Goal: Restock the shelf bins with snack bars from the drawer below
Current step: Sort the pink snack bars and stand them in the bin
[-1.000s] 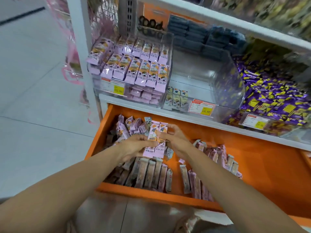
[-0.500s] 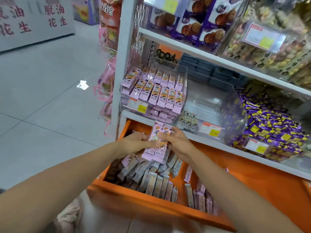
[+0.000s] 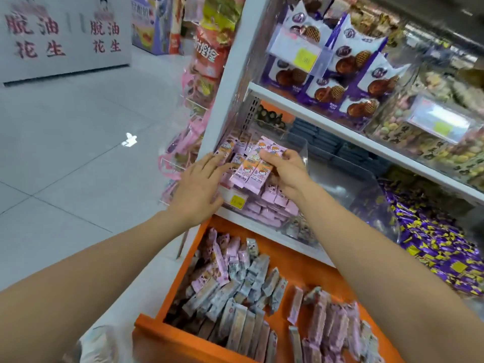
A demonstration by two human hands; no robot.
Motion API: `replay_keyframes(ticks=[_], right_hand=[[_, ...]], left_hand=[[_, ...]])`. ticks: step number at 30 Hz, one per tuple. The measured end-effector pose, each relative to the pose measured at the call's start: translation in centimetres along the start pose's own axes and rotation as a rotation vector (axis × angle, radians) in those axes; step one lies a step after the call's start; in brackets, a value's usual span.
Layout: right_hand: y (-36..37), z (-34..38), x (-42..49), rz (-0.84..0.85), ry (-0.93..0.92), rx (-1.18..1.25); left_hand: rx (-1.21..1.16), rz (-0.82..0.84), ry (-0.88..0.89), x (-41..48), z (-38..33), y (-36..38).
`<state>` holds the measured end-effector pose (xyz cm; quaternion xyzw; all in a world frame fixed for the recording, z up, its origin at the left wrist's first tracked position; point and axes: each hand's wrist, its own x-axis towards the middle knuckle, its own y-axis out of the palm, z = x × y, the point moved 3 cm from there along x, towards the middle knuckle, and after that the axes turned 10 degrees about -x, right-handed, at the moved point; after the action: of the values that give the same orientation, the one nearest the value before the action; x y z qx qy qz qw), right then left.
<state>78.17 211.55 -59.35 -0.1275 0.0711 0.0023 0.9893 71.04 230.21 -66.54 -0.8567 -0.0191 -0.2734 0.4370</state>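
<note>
progress: mid-restock; right hand (image 3: 285,174) fingers clamped on a few bars (image 3: 255,166) over the left bin (image 3: 302,153), which looks nearly full; left hand (image 3: 201,184) flat, fingers spread against its front | left to do: middle bin (image 3: 366,179) looks sparse; drawer (image 3: 301,260) holds many bars | room: shop aisle; tiled floor (image 3: 78,153); white shelf (image 3: 251,226); purple packs (image 3: 432,244) at right

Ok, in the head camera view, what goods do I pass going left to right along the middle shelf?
First hanging pink bags, then pink snack bars, then a mostly empty clear bin, then purple sweets.
</note>
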Motion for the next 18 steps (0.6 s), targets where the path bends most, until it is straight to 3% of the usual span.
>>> replay_keyframes(ticks=[9,18], right_hand=[[3.1,-0.3,5.0,-0.101,0.019,-0.146],[3.2,-1.1,5.5,-0.164,-0.035,-0.281]], left_hand=[[-0.033,-0.090,0.046,0.6,1.6,1.5],[0.053,-0.043,0.014,0.6,1.5,1.8]])
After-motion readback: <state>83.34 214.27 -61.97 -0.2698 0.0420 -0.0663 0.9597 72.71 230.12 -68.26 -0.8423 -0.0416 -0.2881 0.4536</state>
